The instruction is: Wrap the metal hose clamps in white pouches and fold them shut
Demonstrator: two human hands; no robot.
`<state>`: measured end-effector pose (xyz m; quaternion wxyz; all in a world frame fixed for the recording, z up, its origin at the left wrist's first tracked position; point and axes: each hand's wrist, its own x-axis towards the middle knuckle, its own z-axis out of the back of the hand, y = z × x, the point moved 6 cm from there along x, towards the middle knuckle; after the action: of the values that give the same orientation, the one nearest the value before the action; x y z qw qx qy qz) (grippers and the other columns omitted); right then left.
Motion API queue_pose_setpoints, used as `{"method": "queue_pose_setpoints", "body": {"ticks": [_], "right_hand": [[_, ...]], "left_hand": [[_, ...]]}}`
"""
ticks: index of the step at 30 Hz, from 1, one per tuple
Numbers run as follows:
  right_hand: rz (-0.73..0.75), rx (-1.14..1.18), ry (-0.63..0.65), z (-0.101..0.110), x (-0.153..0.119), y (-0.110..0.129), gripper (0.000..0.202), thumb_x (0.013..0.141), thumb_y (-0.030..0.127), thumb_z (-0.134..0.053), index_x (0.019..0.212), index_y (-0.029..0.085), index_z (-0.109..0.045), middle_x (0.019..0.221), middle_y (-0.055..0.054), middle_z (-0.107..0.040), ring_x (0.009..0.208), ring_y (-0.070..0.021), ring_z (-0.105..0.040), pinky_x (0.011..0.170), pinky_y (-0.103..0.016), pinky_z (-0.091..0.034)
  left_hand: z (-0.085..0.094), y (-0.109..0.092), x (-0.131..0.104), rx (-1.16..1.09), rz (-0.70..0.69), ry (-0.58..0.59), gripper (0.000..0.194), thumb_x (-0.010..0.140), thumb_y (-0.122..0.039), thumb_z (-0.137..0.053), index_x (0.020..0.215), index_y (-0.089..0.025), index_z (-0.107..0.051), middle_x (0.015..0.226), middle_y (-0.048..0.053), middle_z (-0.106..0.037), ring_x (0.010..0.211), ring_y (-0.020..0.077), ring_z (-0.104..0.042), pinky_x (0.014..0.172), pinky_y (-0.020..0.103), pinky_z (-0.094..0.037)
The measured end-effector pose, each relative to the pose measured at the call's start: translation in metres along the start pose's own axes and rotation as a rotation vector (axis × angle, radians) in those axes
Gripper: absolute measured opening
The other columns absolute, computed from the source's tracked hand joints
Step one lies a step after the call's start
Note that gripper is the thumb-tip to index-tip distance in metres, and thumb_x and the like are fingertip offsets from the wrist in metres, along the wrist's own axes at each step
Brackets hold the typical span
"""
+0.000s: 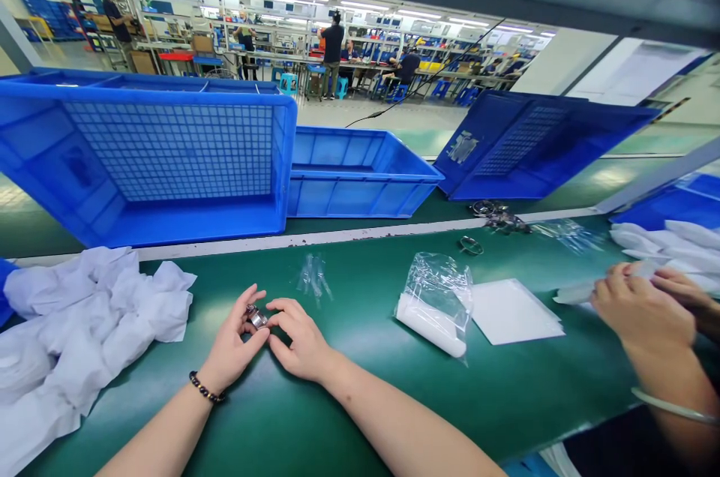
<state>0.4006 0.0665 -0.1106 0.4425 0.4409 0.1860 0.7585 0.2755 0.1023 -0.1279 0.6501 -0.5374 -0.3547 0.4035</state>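
My left hand [239,338] is closed around a small, shiny metal ring-shaped part [258,318], held just above the green table. From the other side my right hand [298,338] meets it, with curled fingers and thumb at the part's right edge. My fingers cover some of the metal, so its exact kind is hard to make out. Beyond my hands lie several thin clear plastic pieces [315,278]. To the right of them rests a clear plastic bag [439,289] with a white roll [430,325] in it.
Crumpled white wrapped bundles [106,312] lie at left. White sheets [514,312], a metal ring [471,245] and a pile of metal parts [500,216] are at right. Blue crates [185,226] line the back. A co-worker's hands [646,304] hold white material at far right.
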Motion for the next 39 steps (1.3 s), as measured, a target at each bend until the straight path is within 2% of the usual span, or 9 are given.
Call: {"method": "queue_pose_setpoints", "body": {"ticks": [4, 12, 16, 22, 25, 28, 31, 33, 39], "right_hand": [[0.008, -0.008, 0.013, -0.002, 0.0, -0.001, 0.016, 0.076, 0.014, -0.053, 0.091, 0.018, -0.058, 0.108, -0.01, -0.055, 0.106, -0.0198, -0.049, 0.089, -0.036, -0.045], [-0.073, -0.159, -0.03, -0.001, -0.002, -0.012, 0.023, 0.077, 0.009, -0.05, 0.096, 0.019, -0.059, 0.117, -0.011, -0.049, 0.118, -0.0236, -0.04, 0.099, -0.044, -0.038], [-0.148, -0.211, 0.078, -0.009, -0.006, -0.019, 0.027, 0.074, 0.013, -0.058, 0.1, 0.02, -0.058, 0.125, -0.011, -0.045, 0.123, -0.0263, -0.036, 0.102, -0.048, -0.033], [-0.151, -0.201, 0.191, -0.016, -0.007, -0.021, 0.027, 0.077, 0.021, -0.06, 0.103, 0.019, -0.057, 0.131, -0.012, -0.041, 0.123, -0.0242, -0.038, 0.105, -0.047, -0.029], [-0.152, -0.202, 0.217, -0.017, -0.005, -0.026, 0.032, 0.077, 0.021, -0.06, 0.108, 0.018, -0.057, 0.131, -0.012, -0.041, 0.124, -0.0231, -0.038, 0.106, -0.045, -0.028], [-0.179, -0.212, 0.244, -0.02, -0.004, -0.034, 0.032, 0.08, 0.027, -0.058, 0.111, 0.02, -0.056, 0.133, -0.011, -0.041, 0.123, -0.0233, -0.039, 0.105, -0.045, -0.03], [-0.151, -0.236, 0.237, -0.02, -0.003, -0.036, 0.028, 0.082, 0.031, -0.058, 0.108, 0.02, -0.058, 0.133, -0.01, -0.04, 0.123, -0.0226, -0.038, 0.104, -0.041, -0.031], [-0.118, -0.254, 0.216, -0.018, -0.002, -0.034, 0.028, 0.08, 0.029, -0.061, 0.107, 0.021, -0.058, 0.133, -0.008, -0.041, 0.122, -0.0212, -0.039, 0.104, -0.039, -0.031], [-0.088, -0.272, 0.185, -0.013, 0.002, -0.028, 0.027, 0.079, 0.03, -0.062, 0.104, 0.02, -0.059, 0.126, -0.006, -0.047, 0.12, -0.0195, -0.039, 0.103, -0.035, -0.031]], "left_hand": [[-0.001, 0.0, 0.0, 0.06, -0.009, -0.016, 0.063, 0.08, -0.027, -0.056, 0.136, -0.025, -0.026, 0.136, 0.014, -0.04, 0.111, 0.0234, -0.052, 0.078, 0.033, -0.049], [0.009, 0.005, 0.0, 0.205, -0.1, -0.094, 0.058, 0.083, -0.03, -0.054, 0.135, -0.025, -0.029, 0.14, 0.009, -0.038, 0.13, 0.0228, -0.034, 0.11, 0.043, -0.024], [0.013, 0.008, 0.002, 0.263, -0.096, -0.158, 0.049, 0.084, -0.032, -0.052, 0.129, -0.024, -0.037, 0.136, 0.009, -0.041, 0.127, 0.0232, -0.037, 0.107, 0.044, -0.03], [0.004, -0.024, -0.004, 0.541, -0.307, -0.14, 0.047, 0.082, -0.025, -0.051, 0.128, -0.024, -0.041, 0.135, 0.008, -0.041, 0.131, 0.0271, -0.031, 0.107, 0.049, -0.028], [-0.015, -0.046, -0.017, 0.723, -0.524, -0.049, 0.057, 0.08, -0.02, -0.054, 0.133, -0.026, -0.037, 0.142, 0.008, -0.033, 0.135, 0.0316, -0.019, 0.108, 0.053, -0.022], [-0.047, -0.054, -0.036, 0.873, -0.686, 0.178, 0.065, 0.078, -0.026, -0.057, 0.138, -0.029, -0.031, 0.147, 0.006, -0.026, 0.136, 0.0355, -0.013, 0.107, 0.059, -0.014], [-0.079, -0.048, -0.051, 0.975, -0.701, 0.456, 0.075, 0.077, -0.041, -0.06, 0.142, -0.029, -0.024, 0.148, 0.006, -0.025, 0.136, 0.0359, -0.015, 0.108, 0.058, -0.01], [-0.093, -0.043, -0.057, 1.003, -0.666, 0.568, 0.083, 0.075, -0.047, -0.062, 0.143, -0.027, -0.018, 0.149, 0.006, -0.023, 0.135, 0.0346, -0.019, 0.109, 0.056, -0.013], [-0.106, -0.039, -0.058, 1.054, -0.674, 0.564, 0.087, 0.072, -0.045, -0.067, 0.142, -0.031, -0.019, 0.15, 0.008, -0.016, 0.135, 0.0333, -0.021, 0.108, 0.054, -0.017]]}}
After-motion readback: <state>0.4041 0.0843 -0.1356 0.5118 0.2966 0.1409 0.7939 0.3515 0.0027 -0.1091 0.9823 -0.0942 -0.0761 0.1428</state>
